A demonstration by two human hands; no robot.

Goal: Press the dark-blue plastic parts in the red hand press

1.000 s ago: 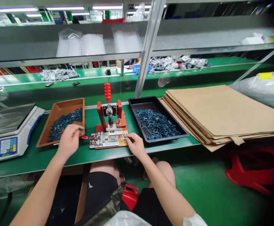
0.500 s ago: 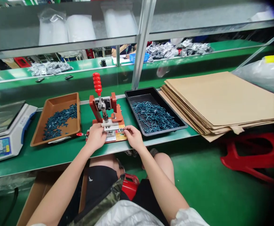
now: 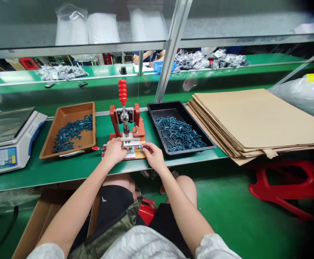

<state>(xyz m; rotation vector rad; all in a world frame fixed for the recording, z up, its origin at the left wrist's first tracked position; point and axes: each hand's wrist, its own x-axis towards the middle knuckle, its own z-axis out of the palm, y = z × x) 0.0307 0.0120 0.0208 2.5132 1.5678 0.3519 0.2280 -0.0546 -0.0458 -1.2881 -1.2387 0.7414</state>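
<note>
A small red hand press (image 3: pixel 126 124) with an upright red lever handle (image 3: pixel 122 92) stands on the green bench between two trays. My left hand (image 3: pixel 114 151) rests on the left of its base plate, fingers curled at the metal fixture under the ram. My right hand (image 3: pixel 151 155) pinches at the fixture's right end; what the fingertips grip is too small to name. The brown tray (image 3: pixel 68 114) on the left holds several dark blue-green parts. The black tray (image 3: pixel 173 108) on the right holds a heap of similar parts.
A weighing scale (image 3: pixel 7 142) sits at the far left. A stack of cardboard sheets (image 3: pixel 254 118) lies to the right, a clear bag (image 3: pixel 305 93) beyond it. A red stool (image 3: pixel 286 187) stands on the floor. A metal post (image 3: pixel 171 50) rises behind the press.
My left hand has come from the brown tray over to the press base. My right hand has stayed at the fixture's right end. The view has shifted slightly.
</note>
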